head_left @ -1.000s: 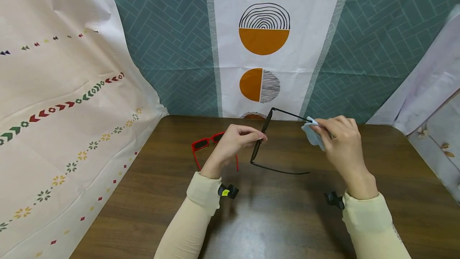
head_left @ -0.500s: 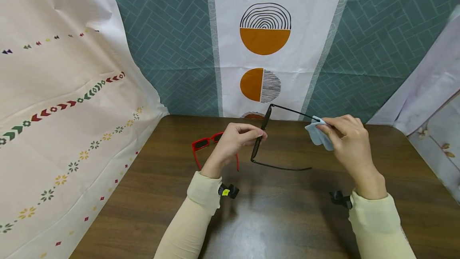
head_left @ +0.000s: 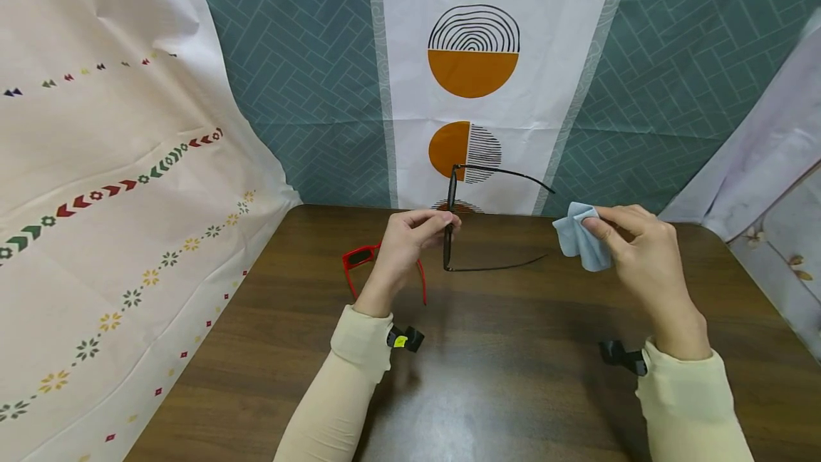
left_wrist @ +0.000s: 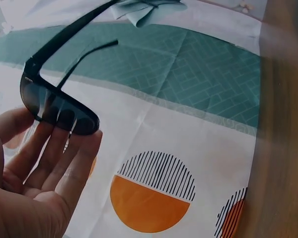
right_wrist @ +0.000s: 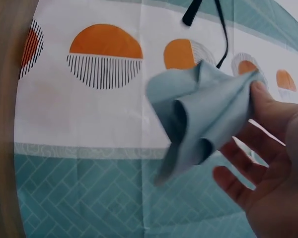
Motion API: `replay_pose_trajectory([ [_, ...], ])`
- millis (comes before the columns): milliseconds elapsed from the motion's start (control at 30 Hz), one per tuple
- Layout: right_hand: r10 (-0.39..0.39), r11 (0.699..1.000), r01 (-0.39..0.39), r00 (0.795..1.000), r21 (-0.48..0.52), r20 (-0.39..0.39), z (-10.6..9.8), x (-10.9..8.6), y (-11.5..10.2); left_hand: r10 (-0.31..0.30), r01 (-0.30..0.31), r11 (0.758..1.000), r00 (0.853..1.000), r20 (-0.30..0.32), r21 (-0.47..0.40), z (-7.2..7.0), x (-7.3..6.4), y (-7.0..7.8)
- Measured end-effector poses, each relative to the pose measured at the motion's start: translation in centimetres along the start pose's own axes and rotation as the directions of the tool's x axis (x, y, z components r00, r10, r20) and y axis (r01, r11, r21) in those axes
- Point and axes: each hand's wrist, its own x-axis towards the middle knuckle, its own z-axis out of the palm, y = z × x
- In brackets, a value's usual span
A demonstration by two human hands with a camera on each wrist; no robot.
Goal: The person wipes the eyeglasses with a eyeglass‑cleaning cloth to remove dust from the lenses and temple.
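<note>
Black sunglasses [head_left: 447, 237] are held up above the table, both temples spread out toward the right. My left hand [head_left: 405, 241] pinches them at the middle of the front frame; the left wrist view shows a dark lens [left_wrist: 49, 106] above the fingers. A light blue cloth [head_left: 584, 237] hangs bunched from my right hand [head_left: 648, 252], pinched between thumb and fingers. In the right wrist view the cloth [right_wrist: 203, 114] is folded loosely, apart from the temple tips. Behind my left hand, red sunglasses [head_left: 359, 257] lie on the table, partly hidden by that hand.
The brown wooden table [head_left: 500, 362] reaches back to a patterned curtain [head_left: 321, 91]. A cream cloth with flower prints [head_left: 147, 234] hangs along the left side. Another pale cloth [head_left: 776, 234] hangs at the right.
The cloth has come off the upper temple tip, and my right hand has moved right with it. My left hand has raised the black sunglasses slightly, shifting left and turning them more upright.
</note>
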Motion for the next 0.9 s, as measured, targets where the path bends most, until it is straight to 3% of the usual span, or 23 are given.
replay_pose_trajectory([
  [100,-0.024,1.000,0.025,0.996,-0.010,0.082,0.2,-0.1,-0.5,-0.009,0.009,1.000,1.000,-0.001,-0.007,0.2,0.0,-0.1],
  [233,-0.129,0.988,0.143,0.972,-0.057,0.195,1.0,-0.2,-1.5,-0.031,0.031,0.999,0.998,0.048,0.005,0.6,0.0,-0.3],
  [433,-0.214,0.968,0.249,0.902,-0.045,0.376,2.3,-0.8,-3.2,-0.048,0.044,0.998,0.995,0.091,0.048,1.3,-0.1,-0.9],
  [600,-0.235,0.960,0.281,0.820,-0.009,0.521,3.2,-1.5,-4.4,-0.038,0.028,0.994,0.994,0.100,0.103,1.8,-0.1,-1.2],
  [733,-0.253,0.951,0.308,0.774,0.004,0.580,4.2,-2.0,-5.4,-0.021,0.009,0.992,0.995,0.093,0.122,2.0,-0.1,-1.5],
  [900,-0.279,0.935,0.355,0.773,-0.024,0.570,5.5,-2.6,-6.5,-0.015,0.009,0.995,0.998,0.057,0.101,2.2,-0.1,-1.6],
])
